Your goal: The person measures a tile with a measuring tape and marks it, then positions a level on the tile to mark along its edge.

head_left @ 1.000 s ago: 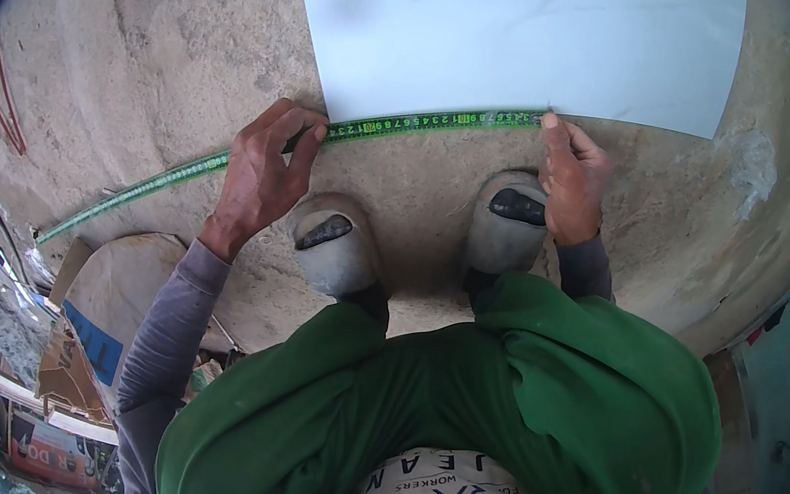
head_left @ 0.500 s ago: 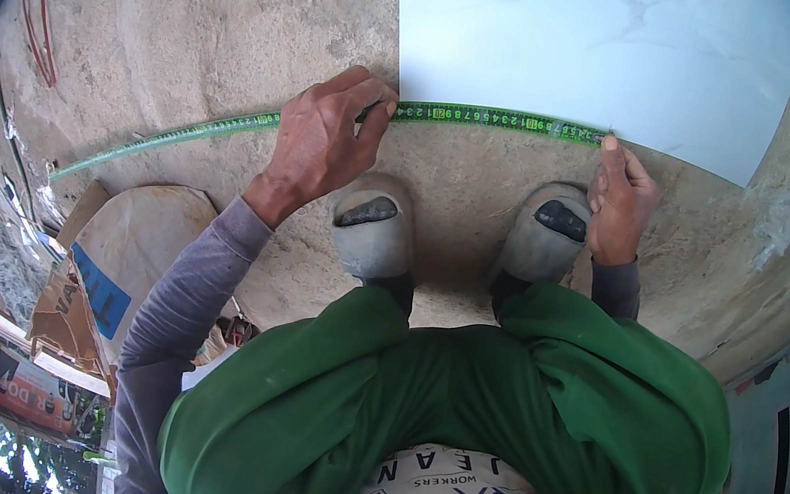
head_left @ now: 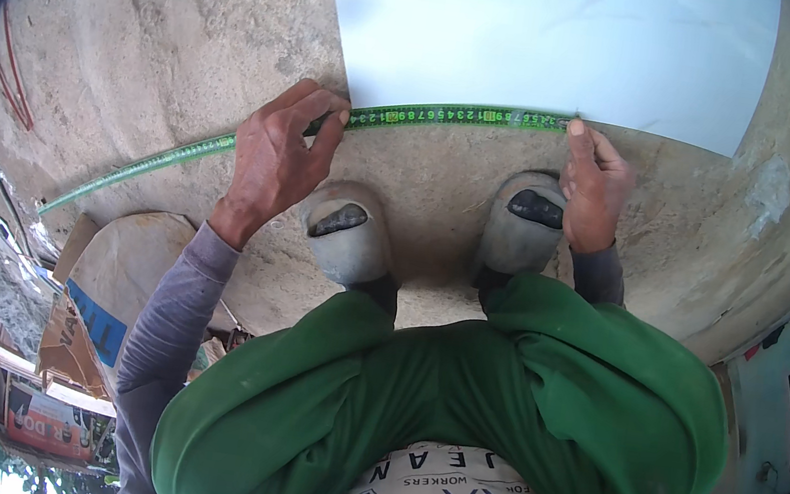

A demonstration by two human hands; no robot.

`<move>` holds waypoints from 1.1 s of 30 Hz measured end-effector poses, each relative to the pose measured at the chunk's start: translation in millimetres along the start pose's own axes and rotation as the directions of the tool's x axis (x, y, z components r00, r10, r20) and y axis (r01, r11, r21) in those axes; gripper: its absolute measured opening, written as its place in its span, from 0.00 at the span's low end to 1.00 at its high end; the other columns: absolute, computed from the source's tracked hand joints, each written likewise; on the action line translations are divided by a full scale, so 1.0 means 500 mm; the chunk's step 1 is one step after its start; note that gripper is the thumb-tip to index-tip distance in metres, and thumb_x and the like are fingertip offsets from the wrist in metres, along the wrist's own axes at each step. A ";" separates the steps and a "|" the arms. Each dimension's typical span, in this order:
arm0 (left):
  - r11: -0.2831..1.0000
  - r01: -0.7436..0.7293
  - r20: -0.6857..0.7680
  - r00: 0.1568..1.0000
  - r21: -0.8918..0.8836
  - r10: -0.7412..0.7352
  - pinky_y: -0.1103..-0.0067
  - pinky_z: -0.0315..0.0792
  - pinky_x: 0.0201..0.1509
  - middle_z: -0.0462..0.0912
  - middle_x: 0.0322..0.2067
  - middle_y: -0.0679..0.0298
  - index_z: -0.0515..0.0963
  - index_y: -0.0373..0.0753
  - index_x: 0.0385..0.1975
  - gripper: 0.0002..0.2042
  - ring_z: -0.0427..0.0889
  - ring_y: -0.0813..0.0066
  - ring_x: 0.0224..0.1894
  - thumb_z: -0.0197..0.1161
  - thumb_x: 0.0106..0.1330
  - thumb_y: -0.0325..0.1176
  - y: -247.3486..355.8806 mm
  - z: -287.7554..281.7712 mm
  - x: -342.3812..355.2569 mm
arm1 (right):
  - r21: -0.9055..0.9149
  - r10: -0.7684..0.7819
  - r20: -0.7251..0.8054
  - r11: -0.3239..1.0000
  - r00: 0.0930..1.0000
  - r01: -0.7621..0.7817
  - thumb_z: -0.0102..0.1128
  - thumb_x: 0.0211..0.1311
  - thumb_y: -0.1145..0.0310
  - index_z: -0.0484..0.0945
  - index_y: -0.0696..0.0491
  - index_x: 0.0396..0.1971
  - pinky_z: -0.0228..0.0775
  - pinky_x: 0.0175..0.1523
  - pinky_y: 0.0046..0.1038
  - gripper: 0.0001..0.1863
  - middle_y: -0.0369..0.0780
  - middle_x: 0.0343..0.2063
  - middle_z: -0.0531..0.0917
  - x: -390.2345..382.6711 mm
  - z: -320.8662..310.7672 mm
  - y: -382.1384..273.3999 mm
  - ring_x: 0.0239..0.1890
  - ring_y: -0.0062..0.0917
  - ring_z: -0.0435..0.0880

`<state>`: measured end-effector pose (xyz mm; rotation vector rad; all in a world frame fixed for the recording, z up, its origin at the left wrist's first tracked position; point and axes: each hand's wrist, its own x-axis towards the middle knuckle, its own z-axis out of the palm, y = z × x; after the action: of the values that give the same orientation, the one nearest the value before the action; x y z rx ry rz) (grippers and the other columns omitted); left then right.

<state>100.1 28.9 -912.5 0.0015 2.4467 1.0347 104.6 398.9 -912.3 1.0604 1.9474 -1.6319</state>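
A green tape measure is stretched along the near edge of a large white tile with faint grey veins. At the tile's near left corner, my left hand is closed on the tape, thumb and fingers pinching it; a dark object, partly hidden, shows between them. The rest of the blade runs out past this hand to the far left over the concrete. My right hand pinches the tape's right end against the tile's edge, short of its right corner.
My feet in grey slides stand on the concrete floor just below the tape. Cardboard pieces and a sack-like sheet lie at the left. Thin reddish rods rest at the far left, and clear plastic lies right of the tile.
The view has shifted, so tile, tape and both hands appear farther left. Both hands keep their hold on the tape, at about the same places along the tile's edge.
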 end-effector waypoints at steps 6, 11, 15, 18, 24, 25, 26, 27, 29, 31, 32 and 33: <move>0.997 -0.074 -0.010 0.997 -0.006 0.074 0.68 0.80 0.36 0.86 0.35 0.59 0.85 0.36 0.41 0.02 0.87 0.60 0.32 0.68 0.74 0.23 0.011 0.002 0.002 | -0.114 -0.085 0.019 0.990 0.996 0.086 0.72 0.78 0.58 0.91 0.63 0.46 0.58 0.30 0.21 0.19 0.24 0.23 0.76 0.004 -0.001 -0.010 0.27 0.07 0.66; 0.998 -0.052 0.030 0.998 -0.027 0.053 0.68 0.78 0.34 0.84 0.34 0.57 0.84 0.34 0.41 0.01 0.86 0.63 0.32 0.66 0.76 0.22 0.027 0.003 0.010 | -0.082 -0.103 0.048 0.991 0.993 0.107 0.71 0.78 0.59 0.91 0.63 0.46 0.55 0.28 0.21 0.19 0.23 0.21 0.73 0.010 -0.004 0.001 0.25 0.06 0.64; 0.999 -0.049 0.061 0.997 0.015 0.048 0.67 0.76 0.35 0.83 0.35 0.57 0.84 0.33 0.42 0.02 0.84 0.63 0.32 0.65 0.77 0.23 0.022 0.004 0.011 | -0.060 -0.025 0.058 0.998 0.998 0.029 0.72 0.78 0.59 0.91 0.63 0.47 0.57 0.29 0.20 0.19 0.23 0.23 0.75 0.009 -0.007 -0.003 0.27 0.06 0.65; 0.999 -0.032 0.078 0.997 0.033 0.029 0.67 0.76 0.37 0.83 0.36 0.57 0.83 0.33 0.41 0.02 0.84 0.62 0.33 0.65 0.78 0.23 0.029 0.002 0.014 | -0.011 -0.006 0.080 1.000 0.997 0.007 0.72 0.78 0.59 0.91 0.63 0.47 0.57 0.29 0.20 0.19 0.23 0.23 0.75 0.008 -0.008 -0.014 0.27 0.06 0.66; 0.997 -0.066 0.083 0.995 0.043 0.063 0.66 0.76 0.39 0.84 0.37 0.56 0.82 0.33 0.44 0.01 0.84 0.61 0.35 0.64 0.78 0.21 0.034 0.002 0.015 | 0.007 -0.027 0.055 1.000 0.998 0.027 0.71 0.78 0.63 0.91 0.64 0.42 0.54 0.28 0.21 0.16 0.23 0.20 0.72 0.007 0.001 -0.013 0.25 0.05 0.65; 0.997 -0.067 0.088 0.994 0.043 0.063 0.66 0.76 0.39 0.84 0.37 0.56 0.82 0.33 0.44 0.01 0.84 0.61 0.35 0.64 0.78 0.21 0.035 0.000 0.015 | 0.009 -0.024 0.052 1.000 0.998 0.023 0.71 0.78 0.63 0.91 0.64 0.42 0.54 0.28 0.21 0.16 0.23 0.20 0.72 0.006 0.003 -0.016 0.25 0.05 0.65; 0.998 -0.040 0.100 0.994 0.045 0.036 0.66 0.75 0.39 0.83 0.37 0.56 0.81 0.32 0.43 0.01 0.82 0.61 0.35 0.63 0.79 0.22 0.036 -0.002 0.015 | 0.020 -0.018 0.048 1.000 0.999 0.017 0.70 0.78 0.64 0.90 0.63 0.41 0.54 0.27 0.21 0.15 0.22 0.19 0.72 0.004 0.005 -0.019 0.25 0.05 0.65; 0.999 -0.017 0.112 0.994 0.045 0.012 0.67 0.74 0.40 0.81 0.37 0.56 0.80 0.31 0.42 0.03 0.81 0.62 0.35 0.62 0.80 0.23 0.037 -0.001 0.018 | 0.029 -0.015 0.040 0.999 0.999 0.014 0.69 0.78 0.64 0.90 0.63 0.40 0.54 0.27 0.21 0.15 0.22 0.19 0.71 0.004 0.006 -0.020 0.25 0.05 0.64; 0.999 -0.017 0.120 0.993 0.051 0.011 0.66 0.74 0.40 0.81 0.36 0.55 0.79 0.31 0.41 0.03 0.81 0.61 0.35 0.61 0.80 0.23 0.043 -0.001 0.022 | 0.042 -0.006 0.039 0.999 0.999 0.004 0.69 0.78 0.65 0.90 0.63 0.40 0.54 0.27 0.21 0.14 0.22 0.19 0.71 0.003 0.008 -0.018 0.25 0.05 0.64; 0.998 -0.021 0.117 0.993 0.058 0.014 0.66 0.74 0.40 0.81 0.36 0.55 0.79 0.31 0.41 0.03 0.81 0.61 0.35 0.61 0.80 0.23 0.044 0.001 0.019 | 0.057 -0.008 0.040 0.998 0.999 0.005 0.69 0.78 0.65 0.90 0.63 0.40 0.54 0.27 0.21 0.14 0.22 0.19 0.71 0.002 0.007 -0.012 0.25 0.05 0.64; 0.998 -0.019 0.112 0.994 0.060 0.012 0.66 0.74 0.41 0.81 0.36 0.55 0.79 0.31 0.41 0.03 0.81 0.60 0.35 0.61 0.80 0.23 0.043 0.003 0.017 | 0.045 -0.024 0.047 0.999 0.999 0.022 0.69 0.78 0.65 0.90 0.63 0.40 0.54 0.27 0.21 0.14 0.22 0.19 0.71 0.002 0.005 -0.006 0.25 0.05 0.64; 0.998 -0.012 0.111 0.994 0.062 0.006 0.65 0.74 0.41 0.81 0.36 0.55 0.79 0.31 0.41 0.03 0.81 0.60 0.35 0.61 0.79 0.23 0.043 0.003 0.017 | 0.033 -0.036 0.056 0.999 0.998 0.034 0.69 0.78 0.65 0.90 0.63 0.41 0.54 0.27 0.21 0.14 0.22 0.19 0.71 0.003 0.004 -0.004 0.25 0.05 0.64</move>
<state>89.6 46.7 -902.6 0.0883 2.3794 0.9358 101.8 397.2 -912.7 0.9860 1.9197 -1.6987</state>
